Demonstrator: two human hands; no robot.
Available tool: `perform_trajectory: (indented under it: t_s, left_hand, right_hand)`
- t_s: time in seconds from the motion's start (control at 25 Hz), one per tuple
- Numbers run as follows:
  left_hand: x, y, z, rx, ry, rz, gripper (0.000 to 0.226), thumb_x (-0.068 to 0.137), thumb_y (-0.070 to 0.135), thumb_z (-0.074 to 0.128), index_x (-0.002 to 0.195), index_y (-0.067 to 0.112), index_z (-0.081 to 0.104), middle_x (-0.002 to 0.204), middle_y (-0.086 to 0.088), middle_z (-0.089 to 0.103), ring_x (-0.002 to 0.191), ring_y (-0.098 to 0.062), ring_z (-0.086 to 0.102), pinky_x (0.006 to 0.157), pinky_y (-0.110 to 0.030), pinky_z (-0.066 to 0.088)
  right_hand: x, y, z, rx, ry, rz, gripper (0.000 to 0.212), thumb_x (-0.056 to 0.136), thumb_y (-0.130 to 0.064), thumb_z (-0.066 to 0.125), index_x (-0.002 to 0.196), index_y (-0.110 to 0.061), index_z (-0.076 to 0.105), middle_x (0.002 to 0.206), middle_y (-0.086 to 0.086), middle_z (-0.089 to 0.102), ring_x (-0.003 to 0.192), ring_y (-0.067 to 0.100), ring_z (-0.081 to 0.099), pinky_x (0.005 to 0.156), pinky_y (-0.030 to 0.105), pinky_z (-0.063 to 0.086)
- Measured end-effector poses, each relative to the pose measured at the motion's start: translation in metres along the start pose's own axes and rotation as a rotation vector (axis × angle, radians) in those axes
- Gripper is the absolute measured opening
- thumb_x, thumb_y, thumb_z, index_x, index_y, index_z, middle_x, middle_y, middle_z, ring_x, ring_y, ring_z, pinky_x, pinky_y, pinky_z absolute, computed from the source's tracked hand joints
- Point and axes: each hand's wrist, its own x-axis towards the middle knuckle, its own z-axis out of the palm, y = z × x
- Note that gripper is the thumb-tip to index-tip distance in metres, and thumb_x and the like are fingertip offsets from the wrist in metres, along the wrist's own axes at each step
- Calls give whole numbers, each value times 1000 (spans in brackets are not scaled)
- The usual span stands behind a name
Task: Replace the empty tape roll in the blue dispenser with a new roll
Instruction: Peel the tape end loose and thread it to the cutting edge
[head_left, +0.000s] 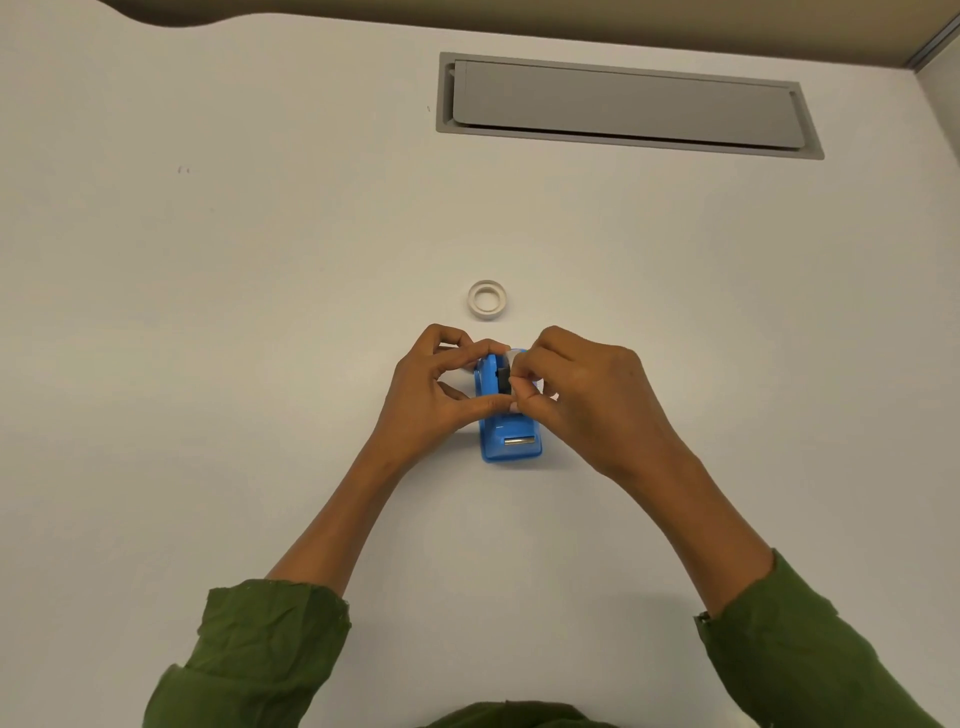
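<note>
Small blue plastic tape dispenser on white desk, cutter end nearest. Left hand clamps dispenser body; right hand pinches something at roll slot, likely roll, mostly hidden. White tape ring just beyond, untouched. Probably mid-swap; next needs roll seated or lifted straight.

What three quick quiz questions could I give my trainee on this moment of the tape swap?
1. True or false: the white ring lies on the desk beyond the blue dispenser, apart from both hands.
2. Which hand holds the dispenser's left side? A) left hand B) right hand
3. Fill in: the dispenser's metal cutter faces ___ the person.

Key: 1 true; 2 A; 3 toward.
</note>
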Motion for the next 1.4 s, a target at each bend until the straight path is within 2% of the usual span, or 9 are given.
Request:
perform_trajectory:
  t_s: [0.24, 0.36, 0.48, 0.56, 0.68, 0.84, 0.96, 1.16, 1.4]
  left_hand:
    - [0, 1, -1, 1, 5, 6, 48, 62, 26, 82, 93, 51, 55, 97, 14, 46, 81, 0, 57, 61, -7, 48]
    - [0, 3, -1, 2, 2, -4, 48, 58, 31, 83, 93, 50, 56, 98, 12, 46, 80, -5, 57, 60, -7, 48]
    - [1, 4, -1, 19, 1, -28, 47, 54, 40, 81, 91, 52, 55, 100, 9, 46, 80, -8, 56, 59, -6, 48]
    - [2, 5, 0, 34, -10, -40, 46, 52, 45, 78, 91, 53, 54, 103, 6, 46, 83, -5, 55, 60, -6, 48]
    - [1, 5, -1, 8, -11, -32, 46, 51, 47, 77, 92, 53, 56, 100, 8, 47, 83, -3, 56, 60, -8, 49]
    - [1, 6, -2, -3, -16, -25, 46, 52, 47, 77, 93, 52, 57, 97, 14, 47, 79, -5, 57, 60, -8, 48]
    - [1, 5, -1, 11, -16, -34, 46, 55, 40, 81, 93, 51, 57, 97, 16, 46, 76, -6, 57, 59, -6, 46]
    - [1, 6, -1, 2, -12, -30, 45, 50, 49, 75, 91, 53, 56, 97, 15, 46, 79, 2, 57, 58, -6, 46]
    - [3, 2, -1, 27, -10, -32, 47, 57, 34, 83, 89, 53, 55, 97, 17, 45, 78, 2, 56, 60, -4, 46]
  right_hand:
    - [-1, 1, 10, 16, -31, 108, 14, 91, -18, 56, 89, -6, 63, 86, 9, 61, 67, 25, 56, 57, 43, 51]
    - [1, 5, 13, 252, 37, 225, 5, 87, -12, 61, 88, -9, 64, 84, 4, 61, 70, 17, 56, 62, 36, 52]
    - [4, 13, 10, 546, 134, 346, 5, 87, -12, 64, 89, -11, 69, 83, -4, 64, 68, 9, 59, 52, 23, 54]
    - [3, 18, 6, 630, 171, 375, 10, 87, -15, 65, 94, -11, 71, 86, -4, 65, 66, 7, 61, 48, 22, 54]
    - [-2, 19, 6, 446, 104, 275, 24, 78, -20, 74, 102, -15, 72, 87, -1, 65, 65, 11, 59, 54, 21, 52]
    - [-3, 13, 11, 240, 119, 127, 15, 74, -11, 78, 89, -7, 76, 79, 9, 67, 59, 23, 59, 54, 36, 51]
    - [-4, 11, 11, 216, 156, 72, 9, 75, -8, 77, 83, -5, 76, 75, 10, 68, 58, 24, 59, 51, 34, 50]
    - [-4, 9, 12, 121, 169, 13, 3, 82, -7, 70, 82, -5, 71, 76, 10, 65, 57, 22, 56, 48, 33, 49]
    - [-4, 7, 16, -161, 54, -48, 8, 79, -4, 70, 84, -5, 63, 78, 9, 60, 59, 21, 53, 36, 30, 42]
